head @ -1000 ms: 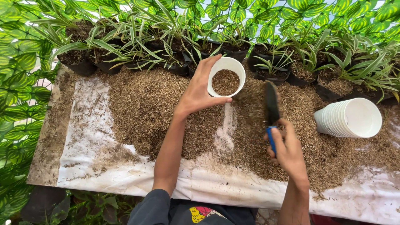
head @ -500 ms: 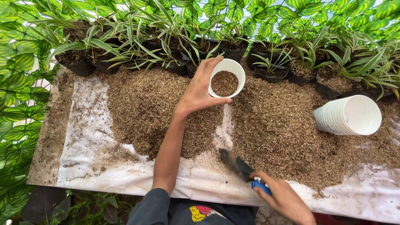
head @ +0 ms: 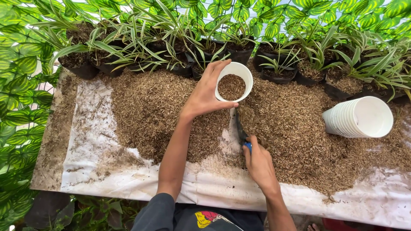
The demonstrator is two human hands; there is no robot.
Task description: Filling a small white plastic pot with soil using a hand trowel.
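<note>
My left hand (head: 205,95) grips a white plastic pot (head: 233,81) that is partly filled with brown husk mix, holding it over the heap of husk (head: 295,128) on the table. My right hand (head: 258,164) holds a small trowel (head: 240,128) with a blue handle; its dark blade is pushed edge-on into the left edge of the heap, just below the pot.
A stack of white pots (head: 358,118) lies on its side at the right. Black pots with striped green plants (head: 141,47) line the far edge. A white sheet (head: 90,141) covers the table, with more husk (head: 150,111) spread at left. Leafy backdrop (head: 21,64) surrounds.
My right hand swung the trowel from above the heap down to the near edge, then forward into the husk below the pot. The left hand and pot stayed put.
</note>
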